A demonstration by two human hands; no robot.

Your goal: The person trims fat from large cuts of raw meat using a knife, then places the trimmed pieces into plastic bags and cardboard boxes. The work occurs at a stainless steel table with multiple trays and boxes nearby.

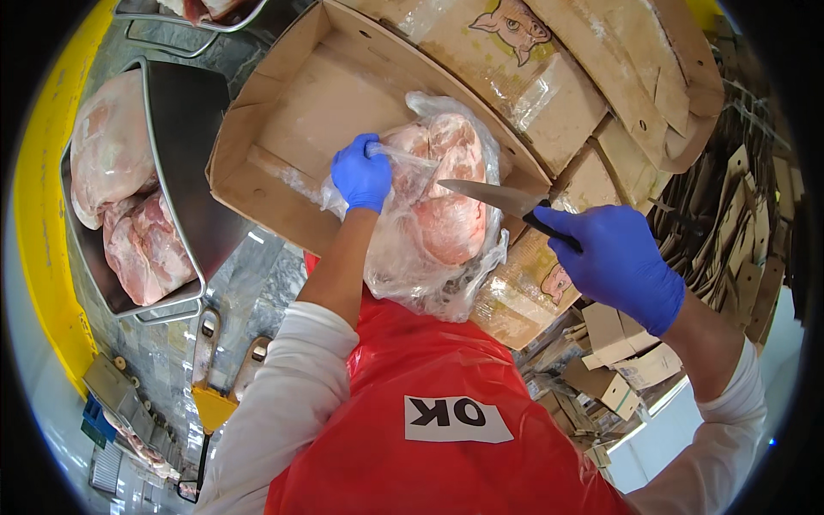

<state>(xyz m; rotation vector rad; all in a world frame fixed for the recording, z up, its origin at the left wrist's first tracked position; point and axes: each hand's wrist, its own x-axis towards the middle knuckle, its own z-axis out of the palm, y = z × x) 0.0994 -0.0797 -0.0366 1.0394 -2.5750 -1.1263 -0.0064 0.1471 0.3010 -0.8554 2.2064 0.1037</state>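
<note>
My left hand [361, 174], in a blue glove, is closed on the clear plastic wrap [403, 163] at the left side of the raw meat [452, 225]. The pink cuts lie partly bared in the loose film, at the near side of an open cardboard box [296, 112]. My right hand [620, 262], also gloved in blue, grips the black handle of a knife [489, 196]. Its blade points left, over the meat; whether it touches the film or the meat I cannot tell. My right fingers wrap the handle, partly hiding it.
On the left stands a metal bin [193, 163] with large meat pieces [112, 146]. Further cardboard boxes [558, 86] are at the back right, with flattened cardboard [730, 232] stacked beyond. A yellow pallet jack part [212, 407] stands on the floor at lower left.
</note>
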